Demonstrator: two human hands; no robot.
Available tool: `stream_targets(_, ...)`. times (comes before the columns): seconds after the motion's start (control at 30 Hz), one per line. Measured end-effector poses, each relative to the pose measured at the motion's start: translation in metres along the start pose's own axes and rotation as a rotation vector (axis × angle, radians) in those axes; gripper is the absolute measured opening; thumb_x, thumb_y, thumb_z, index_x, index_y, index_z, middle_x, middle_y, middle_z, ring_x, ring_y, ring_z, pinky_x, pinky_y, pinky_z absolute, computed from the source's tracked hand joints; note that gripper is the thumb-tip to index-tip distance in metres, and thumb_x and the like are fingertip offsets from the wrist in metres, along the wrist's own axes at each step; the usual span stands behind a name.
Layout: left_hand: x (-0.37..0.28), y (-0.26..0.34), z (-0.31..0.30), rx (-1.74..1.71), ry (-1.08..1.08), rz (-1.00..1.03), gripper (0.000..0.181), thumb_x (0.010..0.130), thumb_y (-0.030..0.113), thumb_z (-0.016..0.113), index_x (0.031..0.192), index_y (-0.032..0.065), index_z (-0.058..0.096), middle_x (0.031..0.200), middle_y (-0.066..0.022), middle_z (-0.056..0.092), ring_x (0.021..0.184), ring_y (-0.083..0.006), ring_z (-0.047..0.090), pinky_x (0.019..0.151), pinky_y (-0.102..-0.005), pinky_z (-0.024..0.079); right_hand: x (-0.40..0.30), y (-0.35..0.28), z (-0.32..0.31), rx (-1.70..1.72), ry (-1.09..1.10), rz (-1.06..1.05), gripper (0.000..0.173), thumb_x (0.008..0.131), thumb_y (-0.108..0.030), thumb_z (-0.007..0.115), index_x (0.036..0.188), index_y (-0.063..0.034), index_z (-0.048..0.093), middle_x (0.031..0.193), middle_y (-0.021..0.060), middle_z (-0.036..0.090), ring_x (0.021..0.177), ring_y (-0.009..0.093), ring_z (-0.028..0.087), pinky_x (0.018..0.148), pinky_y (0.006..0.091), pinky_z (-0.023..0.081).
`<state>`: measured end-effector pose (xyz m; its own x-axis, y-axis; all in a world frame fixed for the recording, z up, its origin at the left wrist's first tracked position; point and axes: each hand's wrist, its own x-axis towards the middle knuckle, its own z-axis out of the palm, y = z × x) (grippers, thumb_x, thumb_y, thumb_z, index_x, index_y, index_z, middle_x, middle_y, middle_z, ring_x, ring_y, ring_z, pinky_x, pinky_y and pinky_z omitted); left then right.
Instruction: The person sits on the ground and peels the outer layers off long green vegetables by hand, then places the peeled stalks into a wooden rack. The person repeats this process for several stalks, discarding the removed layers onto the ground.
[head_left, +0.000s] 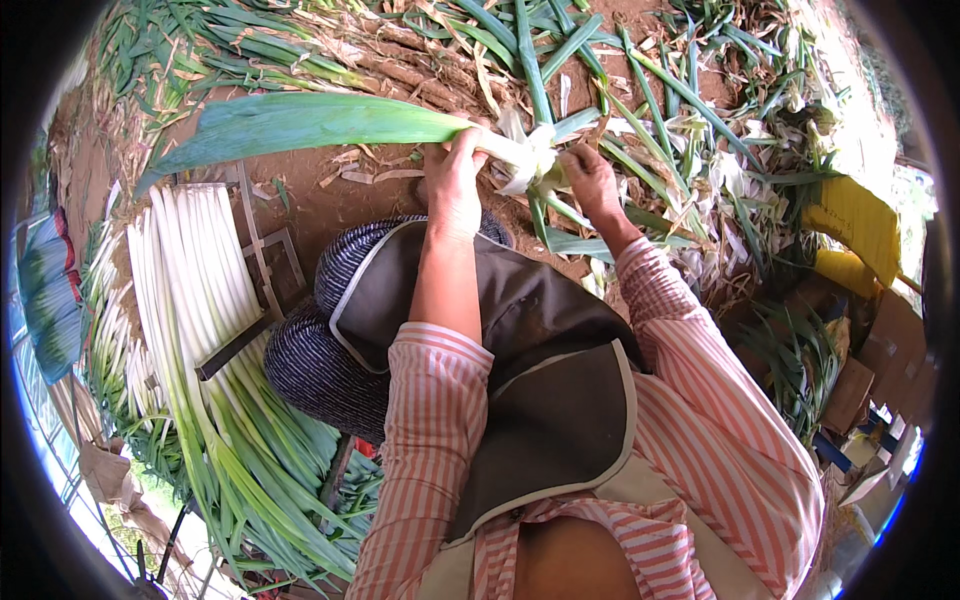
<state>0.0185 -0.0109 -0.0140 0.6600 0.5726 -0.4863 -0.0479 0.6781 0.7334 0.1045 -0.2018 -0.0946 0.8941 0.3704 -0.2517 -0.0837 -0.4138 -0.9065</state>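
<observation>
My left hand (459, 176) is closed around a large green onion (300, 120). Its broad green leaf reaches out to the left, and its pale stalk points right. Around the stalk's right part, loose whitish outer layers (531, 159) are bunched and peeled back. My right hand (595, 180) has its fingers curled at these layers, pinching a pale strip; the fingertips are partly hidden. Left of my knees, a bundle of trimmed green onions (199, 277) lies in a metal frame (259, 244), white ends away from me and green leaves towards me.
Unpeeled green onions with soil-coloured stalks (405, 64) lie ahead on bare earth. Discarded leaves and skins (697, 172) are heaped to the right. A yellow object (855, 221) and cardboard (892, 352) stand at far right. More white stalks (120, 315) lie beyond the frame.
</observation>
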Motion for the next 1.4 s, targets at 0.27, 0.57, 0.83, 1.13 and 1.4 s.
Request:
stream_targets(0.27, 0.004, -0.004, 0.001, 0.071, 0.052, 0.014, 0.039, 0.086, 0.013, 0.06, 0.123, 0.009, 0.048, 0.11, -0.008, 0.061, 0.106, -0.0175, 0.057, 0.091, -0.0361, 0.043, -0.017, 0.037, -0.037, -0.412, 0.085, 0.159, 0.062, 0.092, -0.055, 0.05, 0.121, -0.0009, 0.06, 0.121, 0.0207, 0.061, 0.114, 0.034, 0.057, 0.1, 0.0395, 0.041)
stream_targets(0.57, 0.006, -0.011, 0.009, 0.121, 0.136, -0.008, 0.051, 0.083, 0.013, 0.073, 0.124, -0.0004, 0.047, 0.111, -0.0092, 0.055, 0.103, -0.0174, 0.054, 0.093, -0.0293, 0.042, -0.021, -0.03, 0.048, -0.307, 0.106, -0.109, 0.042, 0.091, -0.041, 0.057, 0.102, -0.001, 0.067, 0.099, 0.0162, 0.068, 0.096, 0.033, 0.062, 0.095, 0.0449, 0.036)
stream_targets(0.83, 0.044, -0.048, -0.026, 0.263, 0.406, -0.066, 0.043, 0.079, 0.017, 0.075, 0.111, -0.0044, 0.057, 0.101, -0.0141, 0.064, 0.083, -0.0196, 0.063, 0.08, -0.032, 0.053, -0.015, -0.033, 0.069, -0.192, 0.163, -0.124, 0.015, 0.091, -0.016, 0.057, 0.084, -0.0023, 0.06, 0.079, 0.0183, 0.063, 0.073, 0.034, 0.063, 0.069, 0.0392, 0.048)
stream_targets(1.13, 0.017, -0.036, 0.004, 0.045, 0.287, 0.079, 0.021, 0.079, 0.001, 0.065, 0.097, 0.0017, 0.054, 0.085, -0.0093, 0.062, 0.078, -0.0181, 0.062, 0.072, -0.031, 0.051, 0.019, 0.007, 0.031, 0.266, 0.397, 0.203, 0.031, 0.096, -0.026, 0.053, 0.097, 0.0037, 0.06, 0.081, 0.017, 0.065, 0.072, 0.023, 0.061, 0.068, 0.0377, 0.049)
stream_targets(1.4, 0.006, 0.036, -0.016, -0.152, 0.224, 0.295, 0.02, 0.082, 0.0, 0.061, 0.1, 0.0016, 0.052, 0.087, -0.01, 0.059, 0.087, -0.0208, 0.059, 0.083, -0.0379, 0.05, 0.038, 0.106, -0.203, -0.013, 0.746, 0.387, 0.037, 0.096, -0.035, 0.05, 0.097, -0.001, 0.064, 0.088, 0.0097, 0.068, 0.076, 0.017, 0.062, 0.069, 0.0331, 0.051)
